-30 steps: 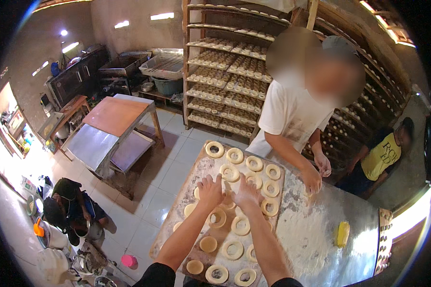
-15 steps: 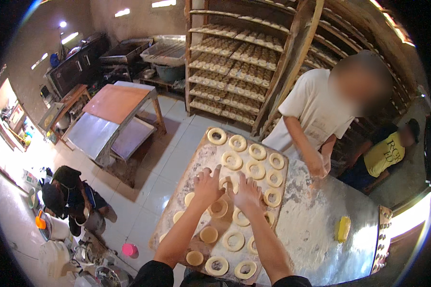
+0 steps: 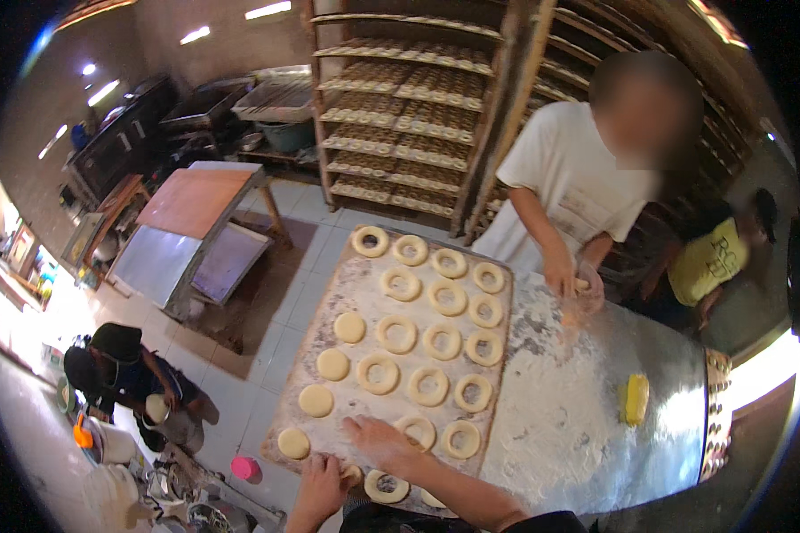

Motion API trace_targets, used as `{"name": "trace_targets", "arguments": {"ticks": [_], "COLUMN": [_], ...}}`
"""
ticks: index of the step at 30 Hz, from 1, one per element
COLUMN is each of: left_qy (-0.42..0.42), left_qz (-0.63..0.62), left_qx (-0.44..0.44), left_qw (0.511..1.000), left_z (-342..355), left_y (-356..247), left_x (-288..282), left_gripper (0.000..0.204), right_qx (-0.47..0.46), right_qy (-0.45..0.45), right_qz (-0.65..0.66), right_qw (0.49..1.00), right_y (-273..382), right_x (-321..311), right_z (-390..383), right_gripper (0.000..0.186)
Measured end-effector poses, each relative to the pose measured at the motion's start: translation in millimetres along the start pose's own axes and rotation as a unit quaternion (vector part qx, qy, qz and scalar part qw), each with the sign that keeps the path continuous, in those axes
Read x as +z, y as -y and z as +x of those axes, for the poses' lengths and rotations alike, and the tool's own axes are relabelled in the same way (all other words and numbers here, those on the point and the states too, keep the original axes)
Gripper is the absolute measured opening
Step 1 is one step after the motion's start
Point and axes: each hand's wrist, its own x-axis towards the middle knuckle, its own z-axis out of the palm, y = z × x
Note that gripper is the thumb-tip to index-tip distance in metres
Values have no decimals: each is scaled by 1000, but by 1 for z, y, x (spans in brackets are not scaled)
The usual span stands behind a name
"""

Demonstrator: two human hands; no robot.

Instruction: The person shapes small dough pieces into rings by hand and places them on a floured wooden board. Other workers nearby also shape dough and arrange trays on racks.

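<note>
Dough rings (image 3: 380, 335), pale, on a floured board (image 3: 349, 409); left hand (image 3: 322, 489), at the board's seven o'clock, touches a dough piece (image 3: 353, 475), grip unclear; right hand (image 3: 384, 447), at six, outstretched.

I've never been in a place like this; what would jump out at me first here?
Probably the rows of pale dough rings on the floury board in front of the person, with flat dough rounds along its left side. Behind it, a tall rack holds shelf upon shelf of small pale pieces. For colour, a yellow block stands out on the metal table at right.
</note>
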Motion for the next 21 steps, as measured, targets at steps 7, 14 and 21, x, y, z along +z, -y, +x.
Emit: {"name": "trace_targets", "arguments": {"ticks": [7, 14, 21], "left_qy": [-1, 224, -21], "left_qz": [-66, -140, -2], "left_qx": [-20, 207, 317], "left_qw": [998, 942, 948], "left_z": [28, 129, 129], "left_y": [-53, -201, -277], "left_x": [-32, 102, 211], "left_gripper": [34, 31, 27], "right_qx": [157, 380, 329], "right_qy": [-156, -275, -322], "right_qz": [314, 90, -68], "right_qw": [923, 879, 885], "right_y": [-74, -220, -268], "right_x": [-47, -87, -73], "right_z": [-137, -295, -325], "right_gripper": [44, 36, 29]}}
